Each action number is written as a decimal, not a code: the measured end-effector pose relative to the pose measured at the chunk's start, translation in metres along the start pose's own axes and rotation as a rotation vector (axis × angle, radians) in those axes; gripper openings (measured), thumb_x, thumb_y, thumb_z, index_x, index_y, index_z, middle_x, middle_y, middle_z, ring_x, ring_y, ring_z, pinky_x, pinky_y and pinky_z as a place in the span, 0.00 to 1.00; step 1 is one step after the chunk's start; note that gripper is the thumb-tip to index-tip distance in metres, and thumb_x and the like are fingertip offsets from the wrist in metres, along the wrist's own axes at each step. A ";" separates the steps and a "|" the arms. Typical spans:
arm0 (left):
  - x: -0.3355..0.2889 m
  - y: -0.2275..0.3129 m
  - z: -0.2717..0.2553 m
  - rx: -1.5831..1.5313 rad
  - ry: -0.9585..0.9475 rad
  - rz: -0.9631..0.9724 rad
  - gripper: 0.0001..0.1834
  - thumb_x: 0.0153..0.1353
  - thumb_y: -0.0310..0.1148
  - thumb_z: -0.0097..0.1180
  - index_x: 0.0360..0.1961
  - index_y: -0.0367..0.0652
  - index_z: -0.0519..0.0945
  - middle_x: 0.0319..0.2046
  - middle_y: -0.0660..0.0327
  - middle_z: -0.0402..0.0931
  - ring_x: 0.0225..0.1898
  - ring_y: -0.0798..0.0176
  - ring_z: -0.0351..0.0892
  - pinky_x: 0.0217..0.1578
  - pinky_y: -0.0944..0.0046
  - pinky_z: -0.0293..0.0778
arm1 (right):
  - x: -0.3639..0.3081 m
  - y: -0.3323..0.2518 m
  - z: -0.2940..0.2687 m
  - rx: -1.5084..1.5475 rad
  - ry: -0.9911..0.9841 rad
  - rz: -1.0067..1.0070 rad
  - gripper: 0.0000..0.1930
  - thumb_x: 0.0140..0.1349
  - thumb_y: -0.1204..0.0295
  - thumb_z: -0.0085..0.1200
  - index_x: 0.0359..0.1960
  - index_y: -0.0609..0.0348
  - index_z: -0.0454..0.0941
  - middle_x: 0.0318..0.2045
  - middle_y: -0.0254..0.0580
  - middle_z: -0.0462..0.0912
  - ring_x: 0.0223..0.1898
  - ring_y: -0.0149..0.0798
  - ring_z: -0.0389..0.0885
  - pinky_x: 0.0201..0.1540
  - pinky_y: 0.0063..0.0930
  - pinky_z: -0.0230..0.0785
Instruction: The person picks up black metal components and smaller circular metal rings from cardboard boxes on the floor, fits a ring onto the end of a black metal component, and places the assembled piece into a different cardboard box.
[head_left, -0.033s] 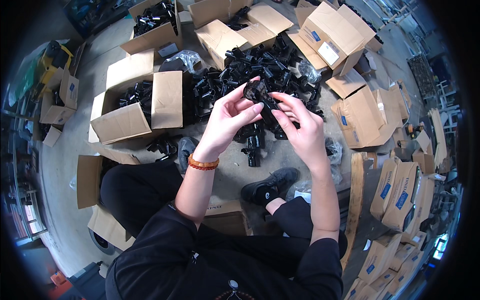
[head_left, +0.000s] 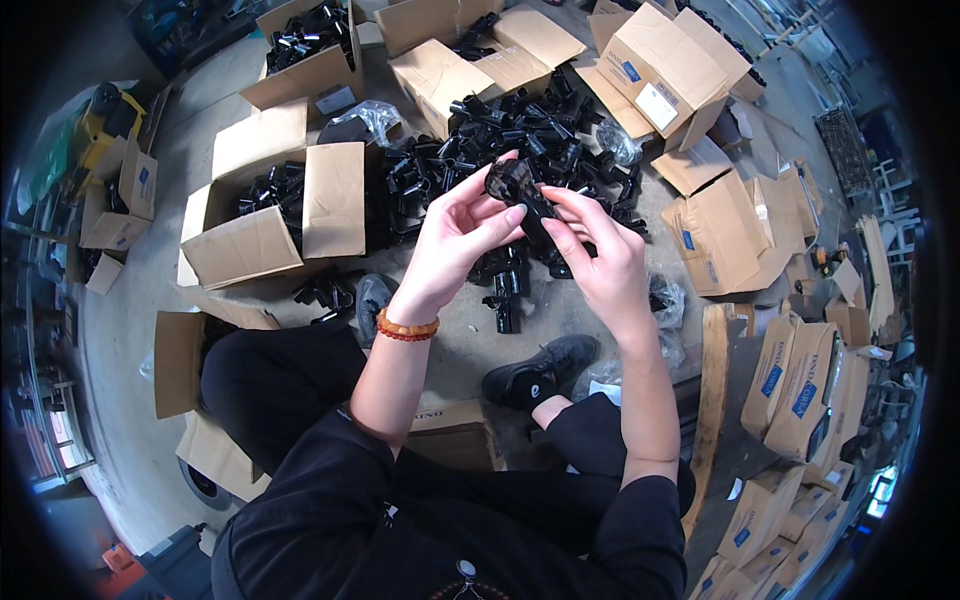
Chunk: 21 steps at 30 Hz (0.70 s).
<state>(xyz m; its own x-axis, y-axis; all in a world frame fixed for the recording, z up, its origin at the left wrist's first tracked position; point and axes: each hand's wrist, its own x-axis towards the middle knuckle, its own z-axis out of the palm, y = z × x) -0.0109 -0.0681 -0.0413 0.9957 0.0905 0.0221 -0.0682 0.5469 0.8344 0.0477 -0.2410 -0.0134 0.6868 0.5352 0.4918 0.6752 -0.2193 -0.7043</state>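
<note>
Both my hands hold one glossy black ring-ended part point(head_left: 513, 183) above the floor, its round end up and a shorter tube-like piece slanting down to the right. My left hand point(head_left: 462, 230) pinches it from the left, thumb across the near side. On the other side, my right hand point(head_left: 602, 250) grips the part with thumb and fingers closed around its lower piece. Some of the part is hidden behind the fingers. Beyond my hands spreads a large heap of similar black parts point(head_left: 540, 125). A few black parts point(head_left: 508, 300) lie on the floor just below my hands.
An open carton point(head_left: 335, 200) with black parts stands to the left, another carton point(head_left: 440, 75) behind the heap. Cartons point(head_left: 715, 225) lie at the right, with clear plastic bags point(head_left: 620, 145) nearby. A wooden plank point(head_left: 708, 400) and stacked boxes point(head_left: 800, 390) flank my right leg.
The ring-ended part has turned slightly between my fingers. Both hands stay almost in the same place.
</note>
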 end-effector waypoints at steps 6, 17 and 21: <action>0.000 -0.006 0.006 0.046 -0.012 0.170 0.31 0.60 0.24 0.61 0.65 0.37 0.66 0.53 0.60 0.77 0.51 0.69 0.77 0.55 0.68 0.71 | -0.002 -0.005 0.011 -0.042 0.074 -0.071 0.15 0.59 0.76 0.60 0.48 0.61 0.78 0.41 0.46 0.84 0.36 0.42 0.85 0.36 0.29 0.78; -0.005 -0.002 0.004 0.083 -0.110 0.151 0.32 0.60 0.22 0.61 0.65 0.38 0.65 0.53 0.60 0.76 0.53 0.70 0.74 0.57 0.67 0.70 | 0.002 -0.008 0.000 0.145 0.009 0.046 0.18 0.57 0.77 0.62 0.50 0.62 0.78 0.41 0.44 0.84 0.38 0.34 0.85 0.35 0.24 0.78; -0.004 0.002 -0.004 0.147 -0.128 0.124 0.33 0.60 0.23 0.61 0.66 0.37 0.65 0.54 0.59 0.76 0.53 0.69 0.74 0.55 0.67 0.71 | 0.000 -0.002 0.000 0.166 -0.017 0.079 0.17 0.57 0.77 0.63 0.49 0.62 0.79 0.40 0.44 0.85 0.37 0.33 0.85 0.35 0.24 0.78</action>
<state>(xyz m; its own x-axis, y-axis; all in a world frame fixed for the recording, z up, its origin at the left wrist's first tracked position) -0.0156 -0.0644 -0.0416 0.9808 0.0376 0.1913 -0.1898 0.4100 0.8921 0.0463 -0.2405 -0.0115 0.7306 0.5353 0.4240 0.5647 -0.1245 -0.8159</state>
